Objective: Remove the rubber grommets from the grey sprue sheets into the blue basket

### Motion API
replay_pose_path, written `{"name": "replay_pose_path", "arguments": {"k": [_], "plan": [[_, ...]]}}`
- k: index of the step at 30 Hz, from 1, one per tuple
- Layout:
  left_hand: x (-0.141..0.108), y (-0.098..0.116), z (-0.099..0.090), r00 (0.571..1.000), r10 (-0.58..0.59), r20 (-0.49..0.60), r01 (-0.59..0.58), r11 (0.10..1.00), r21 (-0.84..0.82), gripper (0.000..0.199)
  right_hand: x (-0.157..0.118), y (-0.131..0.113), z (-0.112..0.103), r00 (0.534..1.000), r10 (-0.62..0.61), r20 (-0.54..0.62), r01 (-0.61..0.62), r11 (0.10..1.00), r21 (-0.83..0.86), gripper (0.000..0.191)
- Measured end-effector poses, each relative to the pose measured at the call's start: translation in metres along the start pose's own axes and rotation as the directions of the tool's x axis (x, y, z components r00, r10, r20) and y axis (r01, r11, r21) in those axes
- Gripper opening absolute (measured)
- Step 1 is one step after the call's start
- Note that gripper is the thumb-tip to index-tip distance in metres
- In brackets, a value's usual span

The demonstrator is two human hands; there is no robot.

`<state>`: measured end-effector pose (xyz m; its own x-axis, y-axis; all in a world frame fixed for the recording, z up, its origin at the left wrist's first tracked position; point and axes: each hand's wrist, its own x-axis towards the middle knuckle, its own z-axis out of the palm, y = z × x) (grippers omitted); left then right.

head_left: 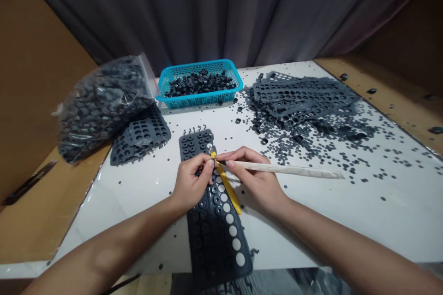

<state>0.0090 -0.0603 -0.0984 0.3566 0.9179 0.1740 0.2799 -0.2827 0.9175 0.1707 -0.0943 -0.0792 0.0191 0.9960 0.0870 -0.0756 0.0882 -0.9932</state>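
Note:
A long black rubber sheet (211, 249) with rows of round moulded parts lies on the white table, a line of open holes along its right side. Above its upper half, my left hand (195, 177) pinches a small black part between thumb and forefinger. My right hand (254, 175) is closed on a tool wrapped in white (294, 169), whose dark tip points left and meets the small part. A yellow strip-like tool (228, 186) lies slanted on the sheet, its upper end beside the fingertips of both hands.
Behind stands a blue basket (200, 99) of small black parts. A filled plastic bag (104, 106) leans at the left over more sheets (143, 131). Punched sheets (301, 97) are piled at the right, with small black discs scattered around them. A dark curtain hangs behind.

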Motion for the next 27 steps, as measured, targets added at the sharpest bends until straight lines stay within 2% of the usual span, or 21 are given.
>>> {"name": "replay_pose_path", "arguments": {"k": [27], "plan": [[-0.0004,-0.0001,0.0009,1.000,-0.028,0.013,0.028,0.998,-0.052,0.018,-0.0067,-0.0011,-0.0003,0.977,-0.209,0.028,0.210,0.956,-0.204,0.004]]}}
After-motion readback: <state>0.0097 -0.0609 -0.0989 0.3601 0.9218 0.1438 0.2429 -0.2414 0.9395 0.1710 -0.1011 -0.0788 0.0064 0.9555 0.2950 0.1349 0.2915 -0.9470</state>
